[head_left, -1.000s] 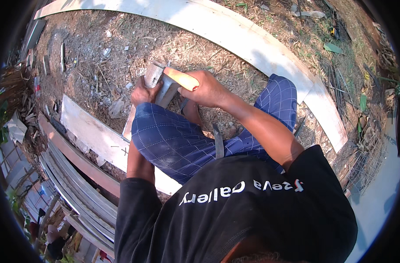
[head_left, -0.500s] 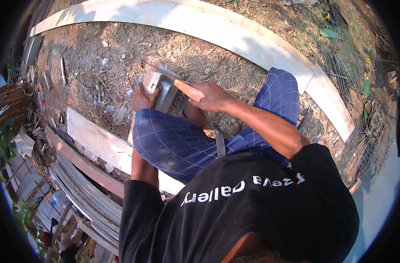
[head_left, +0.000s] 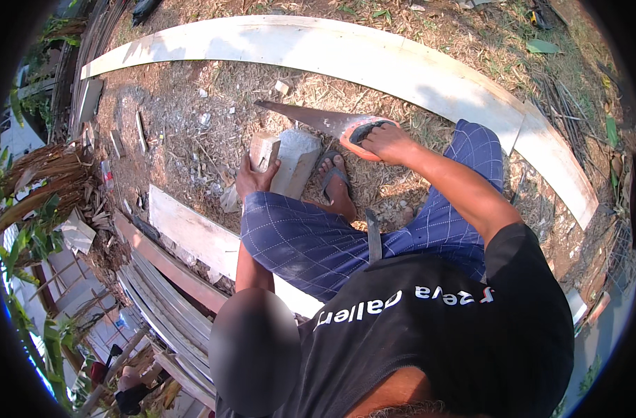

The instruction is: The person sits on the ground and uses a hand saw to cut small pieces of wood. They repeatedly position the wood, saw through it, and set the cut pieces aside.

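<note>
My right hand [head_left: 387,143] is wrapped round the orange and black handle of a handsaw [head_left: 316,120]. The saw's dark, tapering blade points left, above the ground and apart from the wood. On the left, my left hand [head_left: 252,180] grips a squared wooden timber [head_left: 263,148] near its cut end, with thumb and fingers on opposite sides. My leg hides the rest of that timber. Right beside it lies a thicker, pale grey-topped block [head_left: 297,164]. My sandalled foot [head_left: 336,182] is just right of the block. A small wooden offcut [head_left: 282,87] lies beyond the timber.
A long pale board [head_left: 318,45] curves across the far side. Another pale board [head_left: 192,223] lies at the left, near stacked planks [head_left: 168,299]. Wood chips and scraps cover the ground. A dark flat strip [head_left: 373,233] stands out between my legs.
The saw has come off the timber's end and moved right and away, its blade now showing its flat side. My left hand still holds the timber. The whole view has shifted.
</note>
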### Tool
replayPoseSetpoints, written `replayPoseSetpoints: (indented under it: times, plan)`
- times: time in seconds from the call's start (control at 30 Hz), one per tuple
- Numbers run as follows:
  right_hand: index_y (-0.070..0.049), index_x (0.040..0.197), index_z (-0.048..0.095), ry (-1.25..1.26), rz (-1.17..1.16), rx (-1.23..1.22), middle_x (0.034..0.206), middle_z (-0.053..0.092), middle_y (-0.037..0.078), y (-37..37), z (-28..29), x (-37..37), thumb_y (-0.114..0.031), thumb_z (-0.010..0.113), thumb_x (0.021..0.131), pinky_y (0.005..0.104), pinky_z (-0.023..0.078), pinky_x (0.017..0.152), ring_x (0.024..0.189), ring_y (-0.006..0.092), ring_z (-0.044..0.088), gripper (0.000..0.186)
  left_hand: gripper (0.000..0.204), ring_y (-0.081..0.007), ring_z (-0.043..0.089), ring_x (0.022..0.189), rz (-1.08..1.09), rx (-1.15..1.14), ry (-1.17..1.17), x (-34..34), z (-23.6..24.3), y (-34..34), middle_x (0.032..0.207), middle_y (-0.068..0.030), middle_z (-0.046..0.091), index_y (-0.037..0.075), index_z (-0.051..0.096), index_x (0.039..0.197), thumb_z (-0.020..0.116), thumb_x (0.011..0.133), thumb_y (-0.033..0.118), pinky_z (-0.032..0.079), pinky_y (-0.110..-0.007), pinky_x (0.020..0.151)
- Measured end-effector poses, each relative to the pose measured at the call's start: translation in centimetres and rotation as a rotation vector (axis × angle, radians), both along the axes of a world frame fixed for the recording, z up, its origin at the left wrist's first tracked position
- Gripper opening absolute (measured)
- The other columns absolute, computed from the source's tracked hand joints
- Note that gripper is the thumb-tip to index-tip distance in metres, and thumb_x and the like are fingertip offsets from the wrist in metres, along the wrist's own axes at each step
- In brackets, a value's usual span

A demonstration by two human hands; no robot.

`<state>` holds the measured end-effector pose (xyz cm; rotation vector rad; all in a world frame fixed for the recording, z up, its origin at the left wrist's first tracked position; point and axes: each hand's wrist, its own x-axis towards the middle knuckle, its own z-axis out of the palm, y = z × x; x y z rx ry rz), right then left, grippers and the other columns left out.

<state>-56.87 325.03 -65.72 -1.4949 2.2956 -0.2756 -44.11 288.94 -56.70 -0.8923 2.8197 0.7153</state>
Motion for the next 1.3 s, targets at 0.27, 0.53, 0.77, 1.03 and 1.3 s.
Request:
replayPoseSetpoints:
  times: [0.27, 0.53, 0.77, 1.03, 1.3]
  plan:
    - [-0.012, 0.150, 0.051, -0.311, -0.304, 0.037, 0.131, 0.062, 0.014, -2.6, 10.1, -3.6, -0.023, 0.082, 0.084, 0.0462, 0.050, 0.107, 0.125, 0.0346, 0.060, 0.073, 0.079, -0.0194, 0.066, 0.103, -0.197, 0.525, 0.694, -6.8, 15.2, 0.5, 0.115, -0.0071, 0.063, 0.000, 0.053, 0.135, 0.094, 0.073, 0.028, 0.055, -0.035, 0.090]
    - [-0.015, 0.159, 0.034, -0.227, -0.571, -0.706, 0.142, 0.053, 0.021, 0.3, 24.6, -5.8, -0.030, 0.077, 0.090, 0.0507, 0.050, 0.108, 0.128, 0.0425, 0.058, 0.082, 0.095, -0.0324, 0.060, 0.129, -0.551, 0.904, 0.867, -19.6, 19.5, 10.9, 0.135, -0.0207, 0.060, -0.004, 0.039, 0.150, 0.082, 0.085, 0.051, 0.045, -0.050, 0.114]
    - [-0.014, 0.154, 0.042, 0.220, -0.861, -0.750, 0.138, 0.055, 0.022, 8.0, 24.3, -7.2, -0.015, 0.079, 0.085, 0.0512, 0.059, 0.093, 0.112, 0.0444, 0.066, 0.079, 0.091, -0.0298, 0.049, 0.136, -0.359, 1.587, 0.810, -26.3, 16.2, 26.8, 0.139, -0.0169, 0.055, 0.007, 0.036, 0.151, 0.079, 0.088, 0.057, 0.037, -0.049, 0.118]
    - [-0.011, 0.148, 0.052, 0.029, -1.349, -0.390, 0.147, 0.058, 0.019, 30.4, 18.2, -0.9, -0.008, 0.068, 0.089, 0.0457, 0.047, 0.112, 0.135, 0.0375, 0.056, 0.061, 0.097, -0.0393, 0.052, 0.142, -1.500, 0.185, -0.453, -27.3, 3.4, 32.1, 0.152, -0.0241, 0.054, 0.006, 0.046, 0.155, 0.079, 0.084, 0.064, 0.044, -0.047, 0.115]
    - [-0.011, 0.144, 0.058, -0.022, -1.615, -0.291, 0.148, 0.055, 0.015, 46.1, 7.5, 18.1, 0.011, 0.067, 0.082, 0.0416, 0.051, 0.108, 0.135, 0.0307, 0.056, 0.066, 0.048, -0.0238, 0.071, 0.087, -1.338, 0.379, -0.593, -27.9, -7.2, 36.7, 0.100, -0.0121, 0.077, 0.002, 0.070, 0.122, 0.069, 0.099, 0.043, 0.056, -0.039, 0.079]
